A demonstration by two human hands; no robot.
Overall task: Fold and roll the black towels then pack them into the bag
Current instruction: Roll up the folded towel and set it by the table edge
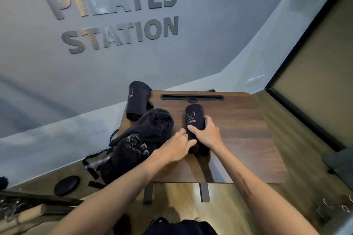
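Note:
A rolled black towel (195,118) with a white crown logo lies lengthwise on the small wooden table (246,139). My right hand (207,132) grips the roll's near half from the right, thumb across its top. My left hand (180,144) touches the roll's left side with straight fingers. A black drawstring bag (143,139) with white print slumps over the table's left edge, its mouth toward the far side. A second rolled black towel (136,100) lies at the table's far left corner, partly over the edge.
A black slot (192,97) runs along the table's far edge. A grey wall with raised letters rises behind. Left of the table on the wooden floor are a black round disc (66,185), straps and metal gear. A dark-framed panel (313,89) stands on the right.

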